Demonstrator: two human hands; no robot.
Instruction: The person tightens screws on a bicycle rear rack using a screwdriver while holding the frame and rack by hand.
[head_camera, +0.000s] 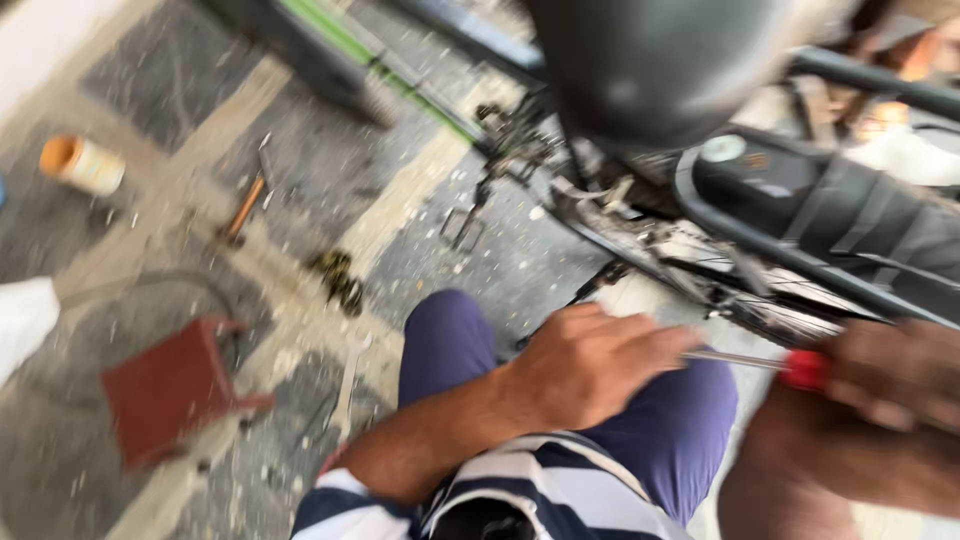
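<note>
A red-handled screwdriver (770, 364) is gripped at its handle by the right hand (890, 375), beside the motorcycle (800, 220). Its metal shaft is pinched by the curled left hand (590, 362). A spanner (348, 385) is noted on the floor (300, 170).

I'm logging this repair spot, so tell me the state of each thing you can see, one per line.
Left hand: closed loosely, fingers on the screwdriver's metal shaft.
Right hand: closed around the handle.
Screwdriver: red-handled, held level between both hands.
Spanner: lying flat on the floor.
Wooden-handled tool: lying on the floor.
Orange-and-white container: tipped on its side.
Red box: resting on the floor.
Motorcycle: parked, blurred.
</note>
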